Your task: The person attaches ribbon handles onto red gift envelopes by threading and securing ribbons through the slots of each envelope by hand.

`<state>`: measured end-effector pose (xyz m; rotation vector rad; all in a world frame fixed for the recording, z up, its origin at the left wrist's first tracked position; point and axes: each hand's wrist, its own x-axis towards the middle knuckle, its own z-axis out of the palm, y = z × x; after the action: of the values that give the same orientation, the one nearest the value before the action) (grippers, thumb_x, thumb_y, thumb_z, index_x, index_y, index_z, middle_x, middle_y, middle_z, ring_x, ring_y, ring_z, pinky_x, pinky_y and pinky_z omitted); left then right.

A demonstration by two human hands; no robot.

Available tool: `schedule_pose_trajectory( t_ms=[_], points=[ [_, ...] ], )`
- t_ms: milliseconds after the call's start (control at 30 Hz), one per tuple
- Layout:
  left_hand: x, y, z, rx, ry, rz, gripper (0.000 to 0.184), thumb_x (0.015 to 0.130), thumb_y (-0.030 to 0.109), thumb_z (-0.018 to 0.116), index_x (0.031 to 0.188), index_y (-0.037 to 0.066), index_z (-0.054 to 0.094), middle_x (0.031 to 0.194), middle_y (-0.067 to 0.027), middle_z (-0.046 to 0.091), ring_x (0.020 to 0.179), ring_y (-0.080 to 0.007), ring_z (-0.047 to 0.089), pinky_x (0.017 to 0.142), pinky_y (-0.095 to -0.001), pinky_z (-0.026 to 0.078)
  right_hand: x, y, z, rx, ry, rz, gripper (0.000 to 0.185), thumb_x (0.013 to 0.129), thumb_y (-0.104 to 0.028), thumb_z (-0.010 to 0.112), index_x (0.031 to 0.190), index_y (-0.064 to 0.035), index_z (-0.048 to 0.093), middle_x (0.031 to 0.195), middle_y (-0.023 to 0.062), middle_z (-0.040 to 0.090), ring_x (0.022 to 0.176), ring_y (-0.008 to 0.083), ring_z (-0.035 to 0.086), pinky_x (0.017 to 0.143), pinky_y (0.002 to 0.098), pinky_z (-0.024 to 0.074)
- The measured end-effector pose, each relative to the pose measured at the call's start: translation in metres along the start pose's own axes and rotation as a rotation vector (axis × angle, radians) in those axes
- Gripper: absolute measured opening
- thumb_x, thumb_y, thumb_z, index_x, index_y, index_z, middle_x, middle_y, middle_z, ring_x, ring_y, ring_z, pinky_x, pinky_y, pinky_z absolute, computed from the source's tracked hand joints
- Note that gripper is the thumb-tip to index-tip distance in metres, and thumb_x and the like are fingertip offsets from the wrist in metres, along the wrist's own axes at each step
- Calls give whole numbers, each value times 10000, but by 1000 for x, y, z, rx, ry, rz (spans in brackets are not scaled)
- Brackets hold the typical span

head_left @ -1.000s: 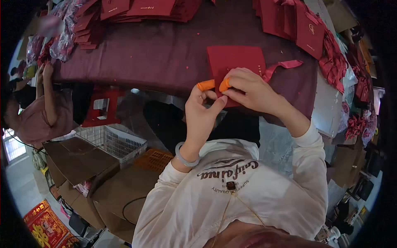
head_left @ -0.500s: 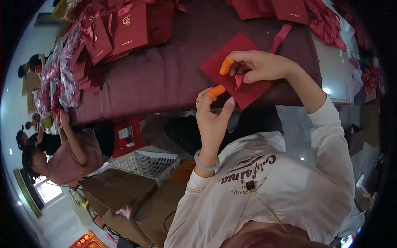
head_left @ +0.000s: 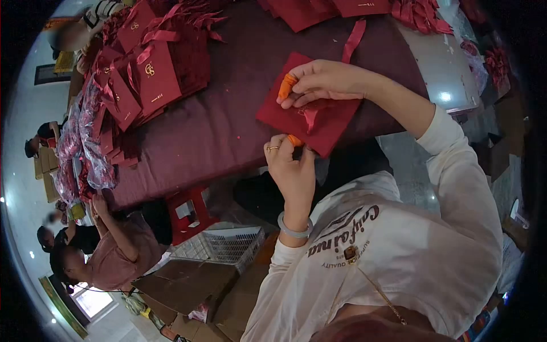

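Observation:
A flat dark-red gift bag point(head_left: 336, 122) lies tilted in front of me at the table's near edge. A short pinkish-red ribbon point(head_left: 310, 118) stands up from its face, and a longer ribbon point(head_left: 354, 41) sticks out past its far edge. My left hand point(head_left: 289, 170) pinches the bag's near left edge, with an orange finger cover on the index finger. Over the bag's upper left part is my right hand point(head_left: 322, 82), its fingers curled together and its index finger also in an orange cover. What its fingertips hold, if anything, is hidden.
Stacked red bags with gold lettering point(head_left: 162, 74) crowd the table's left end beside plastic-wrapped bundles point(head_left: 99, 137). More red bags point(head_left: 302, 14) lie at the far edge. A co-worker in a pink top point(head_left: 119, 253) sits at left, near a white crate point(head_left: 222, 245) and cardboard boxes point(head_left: 188, 285).
My right hand has moved left across the bag, away from the short ribbon it was fingering. My left thumb and index finger have drawn closer together at the bag's edge. The camera view has shifted.

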<state>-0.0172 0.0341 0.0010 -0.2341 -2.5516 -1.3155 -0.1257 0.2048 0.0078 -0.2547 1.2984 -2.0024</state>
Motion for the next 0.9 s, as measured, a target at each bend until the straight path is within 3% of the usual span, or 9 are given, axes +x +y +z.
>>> schedule_pose_trajectory(
  t_ms=[67,300,467,533,667,833,900],
  points=[
    [3,-1,-8,85,-57,101,171,632,-2,659,761,-13,549,808,-126,534,764,-302,485,689,-366,401,1,2,1,-12,21,-17,228,904,-72,423,1042,44,562,1056,152,607,968,165,603,846,233,485],
    [12,-2,-38,107,-242,46,145,594,-19,637,673,-6,516,730,-126,525,702,-308,481,650,-379,397,1,2,9,-80,76,23,240,911,-80,447,1074,47,570,1026,144,631,934,158,630,818,252,510],
    [7,4,-43,324,-184,140,145,590,-20,644,669,-6,523,701,-118,524,687,-301,496,632,-375,398,0,3,15,-273,83,-6,229,903,-74,493,1082,46,572,1019,121,632,940,152,624,827,250,501],
    [5,-4,-47,291,-121,145,148,582,-22,647,675,-6,533,697,-111,532,676,-300,508,624,-369,404,2,13,12,-479,27,-192,242,858,-120,593,1051,27,599,972,96,654,893,141,631,804,254,494],
    [-2,-4,-71,179,-67,-89,195,711,112,740,722,-28,605,703,-104,559,648,-243,506,601,-309,400,-1,13,16,-532,77,-182,257,859,-139,603,1064,16,594,961,90,657,888,139,629,803,257,480],
    [-26,-21,-100,128,-168,-217,193,710,115,744,755,-28,621,700,-89,552,640,-204,505,590,-290,389,0,9,16,-593,52,-144,241,880,-85,567,1091,32,565,1008,94,631,962,132,604,849,243,466],
    [-35,-32,-108,79,-137,-382,186,715,115,743,763,-22,628,711,-74,556,635,-179,501,579,-281,381,-1,9,19,-639,72,-145,242,881,-89,568,1091,31,565,1005,94,633,965,131,603,851,240,464]
  ],
)
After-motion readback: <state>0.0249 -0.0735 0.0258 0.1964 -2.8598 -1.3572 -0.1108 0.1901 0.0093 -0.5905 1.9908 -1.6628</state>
